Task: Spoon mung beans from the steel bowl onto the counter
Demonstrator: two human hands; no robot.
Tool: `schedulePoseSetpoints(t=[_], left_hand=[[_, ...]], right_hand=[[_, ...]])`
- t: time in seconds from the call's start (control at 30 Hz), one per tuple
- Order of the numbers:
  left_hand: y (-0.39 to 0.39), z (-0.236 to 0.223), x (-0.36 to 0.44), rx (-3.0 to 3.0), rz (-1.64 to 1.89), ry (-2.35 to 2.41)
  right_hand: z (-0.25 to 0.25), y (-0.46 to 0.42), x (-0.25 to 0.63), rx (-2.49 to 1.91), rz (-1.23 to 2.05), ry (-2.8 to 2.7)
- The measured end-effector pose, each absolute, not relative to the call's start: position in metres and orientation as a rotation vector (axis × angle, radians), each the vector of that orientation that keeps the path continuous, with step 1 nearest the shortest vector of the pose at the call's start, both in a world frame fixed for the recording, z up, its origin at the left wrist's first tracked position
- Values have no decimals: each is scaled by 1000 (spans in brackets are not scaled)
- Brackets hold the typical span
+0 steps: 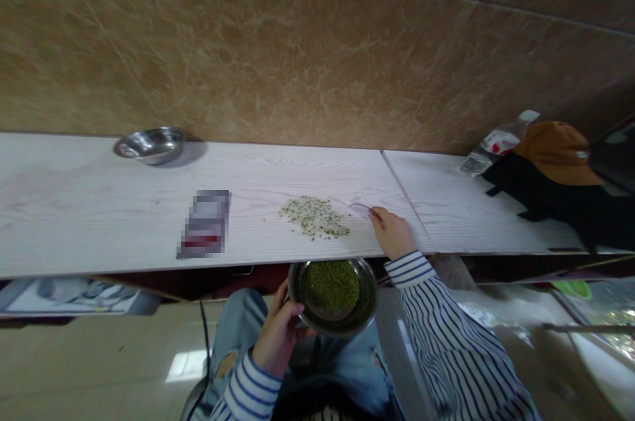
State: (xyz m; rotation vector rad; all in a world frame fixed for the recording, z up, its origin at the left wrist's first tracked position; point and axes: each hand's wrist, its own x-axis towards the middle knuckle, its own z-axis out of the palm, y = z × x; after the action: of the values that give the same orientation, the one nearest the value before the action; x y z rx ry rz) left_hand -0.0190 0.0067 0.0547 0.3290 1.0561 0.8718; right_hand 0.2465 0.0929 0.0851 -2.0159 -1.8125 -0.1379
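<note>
My left hand (282, 331) grips the rim of a metal bowl (367, 315), thumb on top and fingers underneath. Inside the bowl lie many small green beans (333, 285), and it is held just below the table's front edge. With my right hand (394, 234) I hold a spoon (364, 207) by its handle, its head low over the white tabletop. Left of the spoon, a spread pile of white grains mixed with green beans (315, 216) lies on the table. Spoon and pile are apart.
A second metal bowl (150, 145) stands at the back left of the white table (258, 173). A blurred-out flat package (204, 224) lies left of the pile. At the right are a plastic bottle (499, 143), a brown cap (558, 151) and black cloth (550, 199). A tiled wall (307, 50) rises behind.
</note>
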Motion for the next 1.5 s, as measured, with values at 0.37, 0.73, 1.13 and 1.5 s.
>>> schedulePoseSetpoints(t=[0.37,0.73,1.13,1.5], left_hand=[[11,51,-22,311,878,1068],[7,50,-18,313,854,1054],[7,46,-22,355,850,1038],[7,45,-23,353,843,1046]], right_hand=[[87,79,220,-1950,-68,-1929],[93,58,206,-1851,-20,-2003],[92,49,206,-1815,-6,-2019],[96,33,212,-1714,20,-1959]])
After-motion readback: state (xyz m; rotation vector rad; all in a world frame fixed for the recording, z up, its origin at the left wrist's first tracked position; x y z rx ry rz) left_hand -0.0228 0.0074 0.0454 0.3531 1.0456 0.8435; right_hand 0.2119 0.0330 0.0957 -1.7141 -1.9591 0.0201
